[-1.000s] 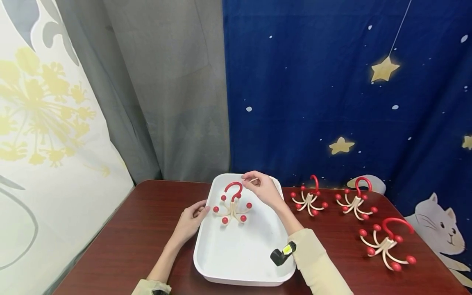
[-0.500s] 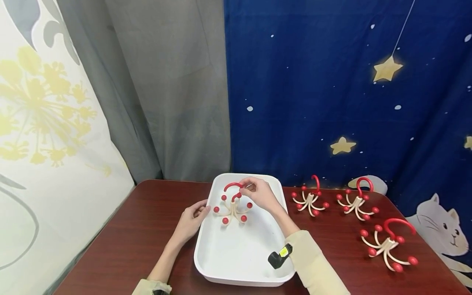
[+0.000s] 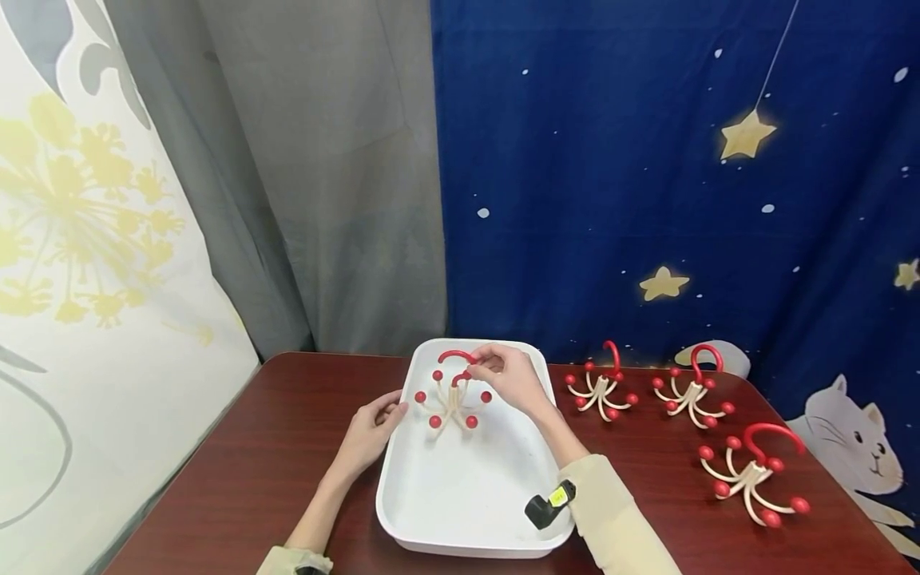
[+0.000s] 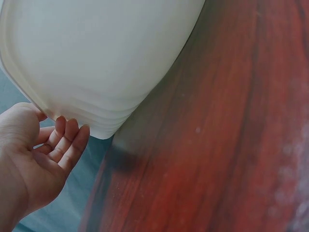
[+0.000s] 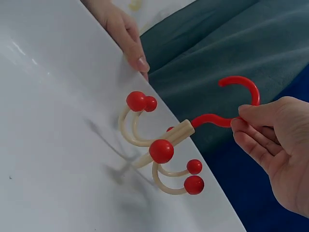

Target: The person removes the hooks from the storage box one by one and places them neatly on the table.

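A hook hanger (image 3: 454, 399) with a red curved hook, cream arms and red ball tips is over the far part of a white tray (image 3: 467, 495). My right hand (image 3: 512, 382) pinches its red hook between thumb and fingers. In the right wrist view the hanger (image 5: 182, 132) tilts, its cream base low near the tray's inner surface; whether it touches cannot be told. My left hand (image 3: 366, 435) holds the tray's left rim. The left wrist view has the fingers (image 4: 70, 145) against the outside of the tray wall, with the thumb up at the rim.
To the right of the tray, three more hangers of the same kind stand on the dark red wooden table (image 3: 287, 455): one near the tray (image 3: 602, 391), one at the back right (image 3: 693, 395) and one closer (image 3: 751, 479). Curtains (image 3: 359, 176) hang behind the table.
My right hand has come down to the red hook and taken hold of it. The hanger has since shifted slightly up and tilted. My left hand stays at the tray rim.
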`<state>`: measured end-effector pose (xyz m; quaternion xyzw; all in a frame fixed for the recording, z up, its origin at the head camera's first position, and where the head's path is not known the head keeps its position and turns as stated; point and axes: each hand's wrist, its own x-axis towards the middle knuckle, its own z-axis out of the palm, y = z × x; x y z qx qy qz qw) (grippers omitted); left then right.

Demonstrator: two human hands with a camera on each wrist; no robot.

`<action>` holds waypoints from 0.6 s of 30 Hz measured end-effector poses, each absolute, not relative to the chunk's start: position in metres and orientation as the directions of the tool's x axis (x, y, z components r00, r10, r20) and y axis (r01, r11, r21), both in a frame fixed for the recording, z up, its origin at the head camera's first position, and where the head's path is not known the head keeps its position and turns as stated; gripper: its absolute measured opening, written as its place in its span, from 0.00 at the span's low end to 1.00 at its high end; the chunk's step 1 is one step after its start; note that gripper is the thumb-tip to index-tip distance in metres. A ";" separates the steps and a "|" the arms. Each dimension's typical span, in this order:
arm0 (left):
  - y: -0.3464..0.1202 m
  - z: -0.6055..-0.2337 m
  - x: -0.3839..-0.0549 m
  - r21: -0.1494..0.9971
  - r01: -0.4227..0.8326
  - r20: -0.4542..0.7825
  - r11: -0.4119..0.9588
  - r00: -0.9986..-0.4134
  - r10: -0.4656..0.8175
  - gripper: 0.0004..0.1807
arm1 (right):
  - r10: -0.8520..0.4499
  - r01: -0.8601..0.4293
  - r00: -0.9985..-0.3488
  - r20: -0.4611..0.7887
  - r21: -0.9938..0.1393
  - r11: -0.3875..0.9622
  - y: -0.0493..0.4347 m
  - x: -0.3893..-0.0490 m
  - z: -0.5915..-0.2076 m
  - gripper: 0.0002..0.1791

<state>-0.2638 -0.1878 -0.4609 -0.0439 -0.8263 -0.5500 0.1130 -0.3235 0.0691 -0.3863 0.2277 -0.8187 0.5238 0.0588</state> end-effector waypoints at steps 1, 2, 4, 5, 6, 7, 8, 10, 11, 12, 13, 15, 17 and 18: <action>-0.188 -0.461 -0.264 0.899 0.197 0.235 0.392 -0.971 -0.052 0.21 | -0.306 -0.443 -0.886 0.348 -0.829 0.341 0.070 -0.322 -0.385 0.07; -0.188 -0.461 -0.264 0.898 0.197 0.235 0.392 -0.971 -0.052 0.21 | -0.300 -0.450 -0.884 0.359 -0.828 0.334 0.072 -0.321 -0.383 0.07; -0.188 -0.461 -0.263 0.897 0.200 0.238 0.394 -0.970 -0.049 0.21 | -0.286 -0.464 -0.879 0.383 -0.827 0.319 0.075 -0.319 -0.379 0.07; -0.187 -0.460 -0.263 0.897 0.199 0.237 0.394 -0.970 -0.049 0.21 | -0.279 -0.471 -0.876 0.394 -0.824 0.315 0.077 -0.318 -0.377 0.08; -0.187 -0.460 -0.263 0.897 0.199 0.237 0.395 -0.970 -0.050 0.21 | -0.272 -0.479 -0.872 0.406 -0.821 0.312 0.079 -0.317 -0.376 0.08; -0.187 -0.460 -0.263 0.897 0.199 0.238 0.396 -0.970 -0.051 0.21 | -0.265 -0.484 -0.871 0.415 -0.819 0.307 0.081 -0.316 -0.374 0.08; -0.187 -0.460 -0.263 0.896 0.199 0.238 0.397 -0.970 -0.052 0.20 | -0.258 -0.486 -0.870 0.420 -0.819 0.304 0.084 -0.315 -0.372 0.08; -0.187 -0.460 -0.263 0.896 0.197 0.237 0.398 -0.970 -0.054 0.20 | -0.246 -0.492 -0.867 0.432 -0.818 0.298 0.088 -0.313 -0.368 0.09; -0.187 -0.460 -0.263 0.896 0.195 0.236 0.398 -0.970 -0.055 0.20 | -0.242 -0.495 -0.866 0.438 -0.818 0.293 0.090 -0.312 -0.367 0.09; -0.187 -0.460 -0.263 0.896 0.196 0.237 0.398 -0.970 -0.055 0.20 | -0.236 -0.500 -0.864 0.445 -0.816 0.290 0.093 -0.312 -0.365 0.09; -0.187 -0.460 -0.263 0.896 0.195 0.236 0.398 -0.970 -0.055 0.20 | -0.228 -0.501 -0.864 0.449 -0.817 0.286 0.095 -0.310 -0.363 0.09; -0.188 -0.460 -0.262 0.896 0.199 0.238 0.397 -0.970 -0.052 0.20 | -0.213 -0.507 -0.861 0.463 -0.816 0.277 0.100 -0.309 -0.361 0.10; -0.188 -0.460 -0.262 0.895 0.203 0.241 0.396 -0.969 -0.048 0.20 | -0.198 -0.517 -0.855 0.479 -0.817 0.256 0.105 -0.307 -0.359 0.10; -0.188 -0.460 -0.262 0.895 0.205 0.242 0.395 -0.969 -0.046 0.21 | -0.189 -0.523 -0.852 0.489 -0.817 0.243 0.107 -0.306 -0.358 0.10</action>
